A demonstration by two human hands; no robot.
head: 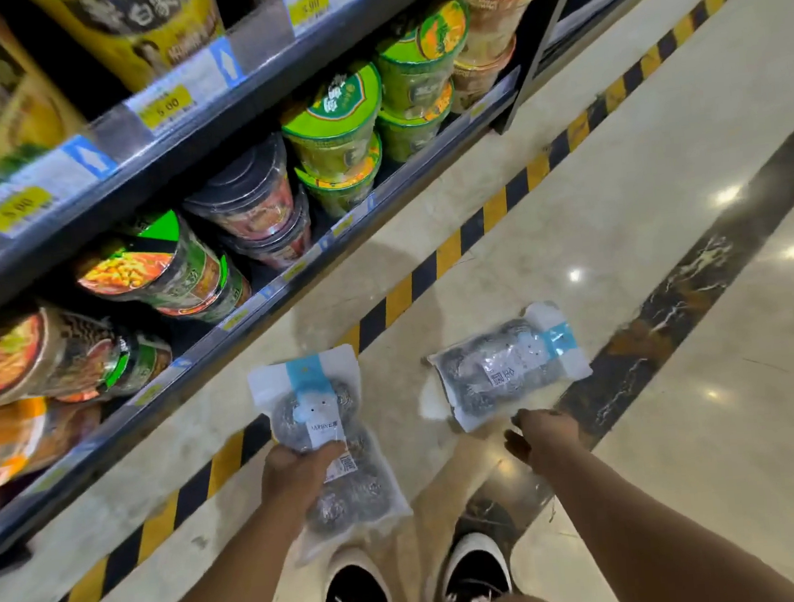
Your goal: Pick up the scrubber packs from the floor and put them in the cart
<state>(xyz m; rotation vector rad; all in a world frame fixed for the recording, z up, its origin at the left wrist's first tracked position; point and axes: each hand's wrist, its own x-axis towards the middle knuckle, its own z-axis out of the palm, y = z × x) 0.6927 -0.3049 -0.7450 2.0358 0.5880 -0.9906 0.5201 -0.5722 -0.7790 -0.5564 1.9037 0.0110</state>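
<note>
While the left hand (299, 474) grips one scrubber pack (323, 444) by its middle, fingers closed over the label, a second scrubber pack (509, 365) lies flat on the glossy floor (676, 374) beside the yellow-and-black striped tape (457, 248); the right hand (541, 436) hangs loosely open at that pack's near corner, holding nothing. Two shoes (417, 584) stand below

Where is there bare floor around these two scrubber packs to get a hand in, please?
Bare floor lies between the left pack and the right pack, and to the right past the dark marble strip. It is crowded toward the shelf of noodle cups, and near the shoes.
</note>
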